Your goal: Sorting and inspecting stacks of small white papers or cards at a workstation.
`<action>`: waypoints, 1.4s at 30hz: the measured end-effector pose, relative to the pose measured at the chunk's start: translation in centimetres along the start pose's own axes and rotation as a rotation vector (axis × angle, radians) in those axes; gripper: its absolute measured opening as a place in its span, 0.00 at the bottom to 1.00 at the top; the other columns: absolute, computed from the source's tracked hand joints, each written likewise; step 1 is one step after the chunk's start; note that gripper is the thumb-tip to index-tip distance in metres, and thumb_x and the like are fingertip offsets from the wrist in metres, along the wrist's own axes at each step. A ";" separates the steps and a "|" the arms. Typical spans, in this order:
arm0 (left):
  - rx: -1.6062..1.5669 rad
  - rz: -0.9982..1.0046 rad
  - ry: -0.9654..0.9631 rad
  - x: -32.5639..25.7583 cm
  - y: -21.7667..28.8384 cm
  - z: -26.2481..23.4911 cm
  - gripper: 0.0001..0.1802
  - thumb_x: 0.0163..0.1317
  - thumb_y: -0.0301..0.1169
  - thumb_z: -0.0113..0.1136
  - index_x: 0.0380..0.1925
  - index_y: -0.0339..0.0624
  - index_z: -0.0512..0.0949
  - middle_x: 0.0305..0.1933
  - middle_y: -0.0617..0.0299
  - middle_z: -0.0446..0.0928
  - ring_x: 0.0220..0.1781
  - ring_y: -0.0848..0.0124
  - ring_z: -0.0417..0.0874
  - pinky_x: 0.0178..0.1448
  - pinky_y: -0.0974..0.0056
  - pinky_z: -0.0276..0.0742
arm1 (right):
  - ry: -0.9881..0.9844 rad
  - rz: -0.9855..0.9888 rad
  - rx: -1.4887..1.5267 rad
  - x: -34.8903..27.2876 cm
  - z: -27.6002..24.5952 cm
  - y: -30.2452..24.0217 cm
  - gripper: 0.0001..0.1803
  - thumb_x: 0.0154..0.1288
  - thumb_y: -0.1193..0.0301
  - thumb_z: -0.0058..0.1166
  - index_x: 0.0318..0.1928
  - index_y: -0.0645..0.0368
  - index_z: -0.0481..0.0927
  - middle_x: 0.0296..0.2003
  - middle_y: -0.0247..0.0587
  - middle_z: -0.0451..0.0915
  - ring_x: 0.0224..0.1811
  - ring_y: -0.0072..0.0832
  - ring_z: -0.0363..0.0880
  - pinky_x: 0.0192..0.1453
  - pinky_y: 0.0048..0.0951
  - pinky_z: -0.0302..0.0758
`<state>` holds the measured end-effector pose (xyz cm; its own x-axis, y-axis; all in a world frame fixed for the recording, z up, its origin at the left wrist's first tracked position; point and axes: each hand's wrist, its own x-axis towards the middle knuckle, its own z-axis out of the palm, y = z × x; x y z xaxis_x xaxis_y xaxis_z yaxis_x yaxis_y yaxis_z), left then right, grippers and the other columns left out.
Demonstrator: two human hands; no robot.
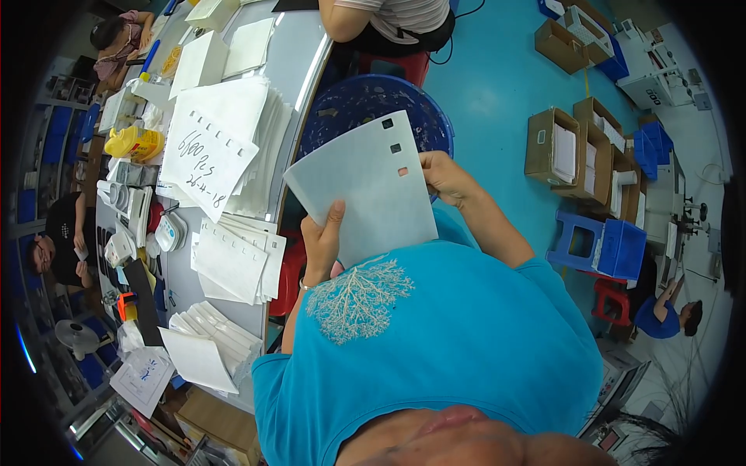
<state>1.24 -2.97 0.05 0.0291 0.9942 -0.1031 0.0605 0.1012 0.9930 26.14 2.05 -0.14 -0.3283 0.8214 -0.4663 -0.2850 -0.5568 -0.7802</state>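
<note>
Both my hands hold one white sheet (365, 194) in front of my chest, tilted. It has three small square marks near its upper right edge. My left hand (322, 241) grips the sheet's lower left edge, thumb on top. My right hand (447, 179) pinches its right edge near the squares. Under the sheet stands a round blue perforated basket (353, 97) on the floor.
A grey table (291, 62) on my left carries stacks of white punched sheets (229, 260), a handwritten sheet (206, 155) and a yellow bottle (134, 143). A red stool (289, 272) stands beside it. Cardboard boxes (579, 147), a blue stool (575, 241) and other people sit around.
</note>
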 end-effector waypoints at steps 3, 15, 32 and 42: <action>0.020 0.051 0.015 0.1 0.6 0.2 0.21 0.66 0.43 0.58 0.41 0.31 0.78 0.37 0.58 0.80 0.38 0.75 0.76 0.41 0.69 0.70 | 0.129 0.105 -0.245 0.7 -0.4 1.5 0.13 0.63 0.69 0.57 0.44 0.66 0.81 0.30 0.35 0.82 0.24 0.14 0.75 0.24 0.19 0.69; -0.105 -0.145 0.097 1.1 -0.6 0.4 0.25 0.65 0.43 0.58 0.49 0.29 0.74 0.45 0.54 0.78 0.45 0.71 0.77 0.50 0.66 0.71 | 0.045 -0.052 -0.284 -0.3 -0.5 1.9 0.13 0.61 0.64 0.57 0.39 0.62 0.81 0.24 0.32 0.78 0.23 0.14 0.71 0.22 0.19 0.67; -0.257 -0.345 -0.071 -3.0 -2.4 -0.5 0.31 0.59 0.41 0.66 0.53 0.28 0.71 0.51 0.51 0.76 0.51 0.67 0.77 0.54 0.62 0.71 | -0.059 -0.155 -0.409 -1.5 0.2 2.5 0.15 0.60 0.70 0.55 0.44 0.66 0.81 0.33 0.39 0.82 0.29 0.17 0.77 0.30 0.22 0.72; -0.292 -0.367 -0.058 -3.4 -0.7 0.3 0.24 0.59 0.37 0.66 0.48 0.29 0.76 0.45 0.52 0.80 0.46 0.67 0.79 0.51 0.62 0.73 | -0.116 0.060 0.263 -1.1 -1.0 4.6 0.14 0.64 0.72 0.55 0.48 0.67 0.79 0.28 0.31 0.80 0.17 0.08 0.62 0.18 0.12 0.58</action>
<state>1.43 -6.40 -0.33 0.1145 0.8881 -0.4451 -0.2058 0.4596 0.8640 26.05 -1.30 -3.63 -0.4479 0.7752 -0.4455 -0.4806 -0.6289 -0.6111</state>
